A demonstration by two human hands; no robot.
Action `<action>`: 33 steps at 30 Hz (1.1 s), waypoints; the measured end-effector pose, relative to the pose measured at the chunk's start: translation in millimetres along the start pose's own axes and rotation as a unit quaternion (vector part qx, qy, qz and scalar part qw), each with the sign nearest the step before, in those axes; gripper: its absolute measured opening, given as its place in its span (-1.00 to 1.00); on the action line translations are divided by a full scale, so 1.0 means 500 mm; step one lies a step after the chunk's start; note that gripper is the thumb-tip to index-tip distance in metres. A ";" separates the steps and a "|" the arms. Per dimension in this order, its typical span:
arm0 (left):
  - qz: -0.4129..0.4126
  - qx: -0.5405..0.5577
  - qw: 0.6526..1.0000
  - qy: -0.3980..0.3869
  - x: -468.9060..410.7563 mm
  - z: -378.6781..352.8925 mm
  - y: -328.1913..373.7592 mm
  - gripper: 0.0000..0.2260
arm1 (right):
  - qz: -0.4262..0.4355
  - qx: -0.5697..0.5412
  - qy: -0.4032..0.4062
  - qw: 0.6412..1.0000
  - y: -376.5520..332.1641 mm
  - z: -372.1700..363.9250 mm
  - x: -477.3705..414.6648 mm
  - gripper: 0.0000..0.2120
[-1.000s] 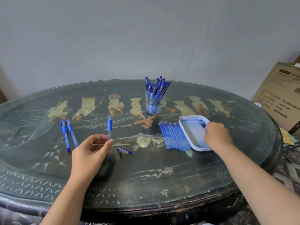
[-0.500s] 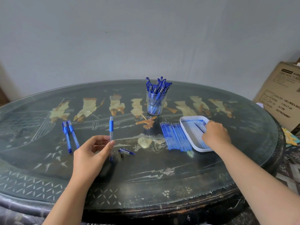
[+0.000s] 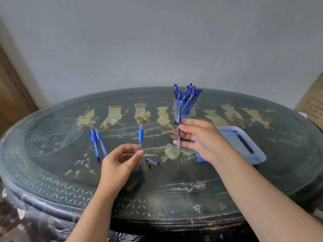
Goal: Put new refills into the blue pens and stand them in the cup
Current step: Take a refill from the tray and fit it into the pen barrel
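Pinching refill (image 3: 178, 135) and pen barrel (image 3: 140, 135); box (image 3: 312, 107) print unreadable.

pens (image 3: 187, 96) blue | cup (image 3: 185, 109) clear | tray (image 3: 244, 137) white | table (image 3: 52, 172) dark, cream figures

Can see only the near tips of the loose refills (image 3: 199, 158), and nothing of the tray's (image 3: 232, 142) left corner, behind the right hand (image 3: 202, 138). Cannot tell what the small pen parts (image 3: 153, 162) are. Loses the cardboard box (image 3: 312, 105) at the right edge.
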State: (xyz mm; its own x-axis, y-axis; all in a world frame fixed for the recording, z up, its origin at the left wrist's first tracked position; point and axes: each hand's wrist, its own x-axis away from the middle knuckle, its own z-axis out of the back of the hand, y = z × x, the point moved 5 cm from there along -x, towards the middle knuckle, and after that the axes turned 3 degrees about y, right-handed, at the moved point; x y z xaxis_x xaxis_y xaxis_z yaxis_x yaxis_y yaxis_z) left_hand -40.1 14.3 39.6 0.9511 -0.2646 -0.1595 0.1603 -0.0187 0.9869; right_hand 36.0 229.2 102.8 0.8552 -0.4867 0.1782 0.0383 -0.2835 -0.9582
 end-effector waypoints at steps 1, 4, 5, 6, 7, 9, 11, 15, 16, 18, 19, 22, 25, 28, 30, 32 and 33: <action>0.003 0.006 1.000 -0.002 0.001 0.000 0.000 -0.88 | -0.005 -0.025 -0.009 1.000 0.003 -0.023 -0.002 -0.83; 0.004 0.014 1.000 -0.001 0.002 0.002 -0.001 -0.88 | 0.004 -0.057 -0.022 0.998 -0.001 -0.083 -0.009 -0.85; 0.003 0.012 1.000 -0.001 0.002 0.003 -0.001 -0.90 | 0.009 -0.064 -0.022 0.998 -0.005 -0.099 -0.012 -0.85; 0.001 0.009 1.000 -0.003 0.001 0.003 -0.001 -0.90 | 0.014 -0.071 -0.021 0.997 -0.009 -0.113 -0.014 -0.85; 0.001 0.006 1.000 -0.006 0.001 0.002 -0.002 -0.89 | 0.018 -0.075 -0.020 0.997 -0.013 -0.124 -0.017 -0.85; -0.001 0.002 1.000 -0.011 0.000 0.003 -0.003 -0.87 | 0.025 -0.075 -0.019 0.997 -0.018 -0.141 -0.022 -0.85; -0.001 0.000 1.000 -0.011 -0.001 0.004 -0.003 -0.87 | 0.031 -0.063 -0.015 0.997 -0.020 -0.150 -0.026 -0.85; 0.000 -0.007 1.000 -0.008 -0.004 0.005 -0.007 -0.89 | 0.034 -0.057 -0.008 0.998 -0.021 -0.154 -0.028 -0.85; 0.000 -0.008 1.000 -0.008 -0.004 0.005 -0.008 -0.89 | 0.032 -0.059 -0.007 0.998 -0.021 -0.154 -0.029 -0.85; -0.001 -0.012 1.000 -0.009 -0.005 0.005 -0.008 -0.89 | 0.031 -0.064 -0.003 0.997 -0.020 -0.154 -0.028 -0.86; -0.002 -0.013 1.000 -0.009 -0.005 0.005 -0.008 -0.89 | 0.031 -0.070 -0.001 0.997 -0.019 -0.154 -0.028 -0.86; -0.004 -0.023 1.000 -0.011 -0.005 0.004 -0.006 -0.90 | 0.031 -0.078 0.005 0.996 -0.021 -0.155 -0.028 -0.86; -0.003 -0.024 1.000 -0.012 -0.004 0.003 -0.005 -0.90 | 0.028 -0.059 0.010 0.998 -0.020 -0.153 -0.028 -0.86; -0.005 -0.025 1.000 -0.012 -0.004 0.003 -0.004 -0.90 | 0.031 -0.038 0.016 0.999 -0.020 -0.151 -0.027 -0.86; -0.006 -0.024 1.000 -0.012 -0.004 0.004 -0.004 -0.90 | 0.051 -0.006 0.024 0.998 -0.023 -0.150 -0.025 -0.85; -0.009 -0.025 1.000 -0.014 -0.005 0.004 -0.005 -0.90 | 0.089 0.039 0.028 0.995 -0.031 -0.151 -0.021 -0.85; -0.009 -0.026 1.000 -0.015 -0.005 0.004 -0.005 -0.89 | 0.113 0.070 0.025 0.991 -0.036 -0.153 -0.020 -0.86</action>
State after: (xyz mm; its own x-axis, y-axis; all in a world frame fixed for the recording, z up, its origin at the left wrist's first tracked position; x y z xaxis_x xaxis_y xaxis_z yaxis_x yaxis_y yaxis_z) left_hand -43.2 13.2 37.8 0.9396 -0.2936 -0.1763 0.1922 0.0261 0.9810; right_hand -12.9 175.8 135.2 0.8241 -0.5652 -0.0364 -0.0763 -0.0471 -0.9960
